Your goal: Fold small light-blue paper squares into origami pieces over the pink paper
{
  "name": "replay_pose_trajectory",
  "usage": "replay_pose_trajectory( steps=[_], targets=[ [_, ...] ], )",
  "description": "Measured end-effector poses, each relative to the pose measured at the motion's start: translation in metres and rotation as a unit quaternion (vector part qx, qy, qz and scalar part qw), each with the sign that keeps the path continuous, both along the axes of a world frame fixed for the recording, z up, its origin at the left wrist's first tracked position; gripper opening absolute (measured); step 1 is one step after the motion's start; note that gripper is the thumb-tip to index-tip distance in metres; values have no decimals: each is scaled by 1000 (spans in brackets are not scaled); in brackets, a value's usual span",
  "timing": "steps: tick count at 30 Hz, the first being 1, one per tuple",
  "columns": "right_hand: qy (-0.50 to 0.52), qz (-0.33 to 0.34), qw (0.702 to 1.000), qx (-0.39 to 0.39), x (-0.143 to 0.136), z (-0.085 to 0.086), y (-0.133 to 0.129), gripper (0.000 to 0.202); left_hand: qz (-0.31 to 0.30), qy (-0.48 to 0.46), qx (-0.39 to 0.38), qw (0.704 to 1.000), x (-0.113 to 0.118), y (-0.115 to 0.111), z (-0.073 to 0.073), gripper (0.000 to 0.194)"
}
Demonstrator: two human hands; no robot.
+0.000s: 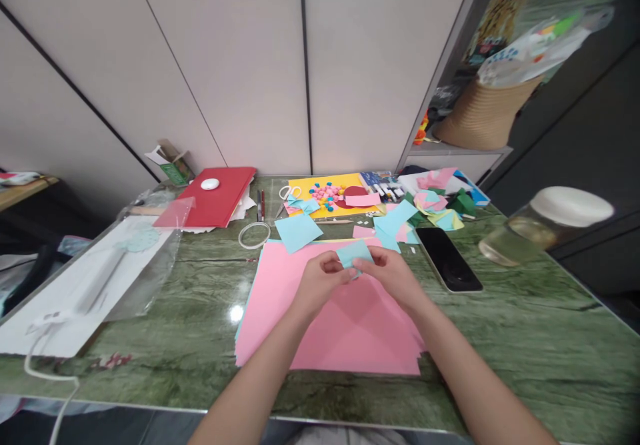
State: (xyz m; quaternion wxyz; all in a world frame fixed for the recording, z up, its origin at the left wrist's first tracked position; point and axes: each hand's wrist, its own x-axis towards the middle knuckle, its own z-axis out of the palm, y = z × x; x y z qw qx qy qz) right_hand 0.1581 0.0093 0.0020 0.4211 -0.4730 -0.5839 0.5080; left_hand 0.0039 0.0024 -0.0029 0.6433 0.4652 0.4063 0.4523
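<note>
A small light-blue piece of paper [354,251] is held up between both hands over a stack of pink paper sheets [345,338]. My left hand [323,278] pinches its lower left side, fingers curled. On its right edge, my right hand [389,271] closes with the thumb across the front. Whether the paper is folded, I cannot tell. Just beyond the stack lies a light-blue paper square [299,231]. More light-blue scraps [395,221] lie past my right hand.
A phone [449,258] and a lidded jar of liquid [543,225] stand to the right. Behind are scissors [289,193], a tape roll [254,235] and small coloured pieces on yellow paper [300,185]. A red folder [220,198] and a power strip [103,278] lie left.
</note>
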Motion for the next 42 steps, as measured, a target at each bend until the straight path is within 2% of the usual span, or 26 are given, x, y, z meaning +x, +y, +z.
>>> replay_pose_trajectory(
  steps=[6, 14, 27, 31, 37, 42],
  targets=[
    [-46, -5, 999, 20, 1, 2, 1, 19, -19, -57, -47, 997, -2, 1, -3, 22],
    [-60, 0, 998, 22, 4, -2, 5, 17, 14, -64, -96, 993, -1, 4, -1, 23],
    [-140, -11, 989, 50, 2, 2, 3, 16, 27, -22, -68, 997, 0, 5, -5, 20],
    [-126, -18, 991, 40, 3, 0, 4, 18, 31, -12, -37, 999, -1, 5, -7, 23],
    [-76, -29, 997, 6, 4, -3, 6, 25, 91, 2, -26, 995, 0, 7, -12, 31],
    [0, -16, 1000, -11, 6, -3, 8, 23, 78, -15, -28, 996, 0, 7, -10, 27]
  ],
)
